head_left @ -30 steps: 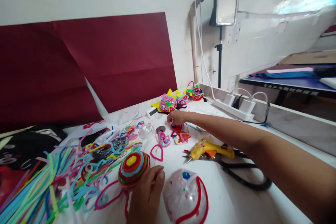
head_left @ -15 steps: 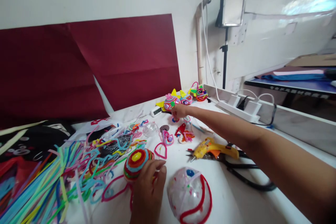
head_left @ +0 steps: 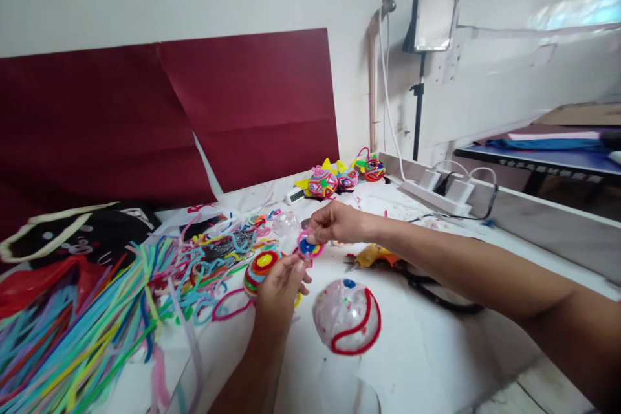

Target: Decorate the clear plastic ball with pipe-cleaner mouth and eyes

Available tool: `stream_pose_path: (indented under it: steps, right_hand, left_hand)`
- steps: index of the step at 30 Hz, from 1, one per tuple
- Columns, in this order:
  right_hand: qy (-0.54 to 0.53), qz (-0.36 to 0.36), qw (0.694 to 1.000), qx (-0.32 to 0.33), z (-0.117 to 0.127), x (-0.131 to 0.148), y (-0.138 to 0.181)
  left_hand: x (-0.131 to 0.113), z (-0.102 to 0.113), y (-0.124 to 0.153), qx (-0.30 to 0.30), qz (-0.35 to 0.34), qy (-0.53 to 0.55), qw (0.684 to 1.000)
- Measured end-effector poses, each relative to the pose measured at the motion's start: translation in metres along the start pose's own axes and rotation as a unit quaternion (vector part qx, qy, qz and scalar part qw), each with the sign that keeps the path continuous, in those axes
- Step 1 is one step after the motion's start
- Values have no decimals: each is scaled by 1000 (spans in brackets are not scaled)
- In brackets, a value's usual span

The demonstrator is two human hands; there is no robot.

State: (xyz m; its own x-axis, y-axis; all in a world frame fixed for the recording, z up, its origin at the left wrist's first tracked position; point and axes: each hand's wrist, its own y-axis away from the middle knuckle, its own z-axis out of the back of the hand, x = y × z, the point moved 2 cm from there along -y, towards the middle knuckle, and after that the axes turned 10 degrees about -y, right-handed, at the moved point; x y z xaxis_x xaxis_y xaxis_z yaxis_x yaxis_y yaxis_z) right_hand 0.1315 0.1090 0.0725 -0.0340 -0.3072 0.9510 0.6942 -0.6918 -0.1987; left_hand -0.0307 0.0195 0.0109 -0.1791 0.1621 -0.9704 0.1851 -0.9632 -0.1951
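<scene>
My left hand (head_left: 282,279) is curled round the right side of a ball (head_left: 256,272) covered in coiled red, yellow, blue and green pipe cleaner, hiding part of it. A pink pipe-cleaner loop (head_left: 230,306) sticks out beside the ball. My right hand (head_left: 334,222) pinches a small round pipe-cleaner coil (head_left: 308,246), pink with blue and yellow, just above my left fingertips. In front of both hands lies a clear plastic dome (head_left: 348,317) with a red pipe-cleaner line and a blue spot.
Loose pipe cleaners (head_left: 101,310) cover the left side. A yellow glue gun (head_left: 373,255) lies under my right forearm. At the back are decorated fish-like balls (head_left: 322,182), a small white digital timer (head_left: 294,195) and a power strip (head_left: 436,197).
My right hand has come back from beside the decorated balls toward my left hand, bringing the pipe-cleaner coil. The left hand stays at the striped ball. The camera view has shifted.
</scene>
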Motion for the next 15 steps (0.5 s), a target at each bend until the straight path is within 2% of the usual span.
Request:
stream_pose_path:
  steps: [2,7,11,15]
  right_hand:
    - [-39,-4,999,4,-9,1,10]
    - [-19,-13,999,-30,-15,5,28]
    - [25,-1,998,-55,-20,6,39]
    - [23,28,994,-103,-27,3,45]
  left_hand:
    - [-2,0,2,29,1,5,1000]
    - [-4,-1,7,82,7,2,997]
    - [-3,-3,10,86,36,26,995]
    - [-3,-5,11,86,44,33,995]
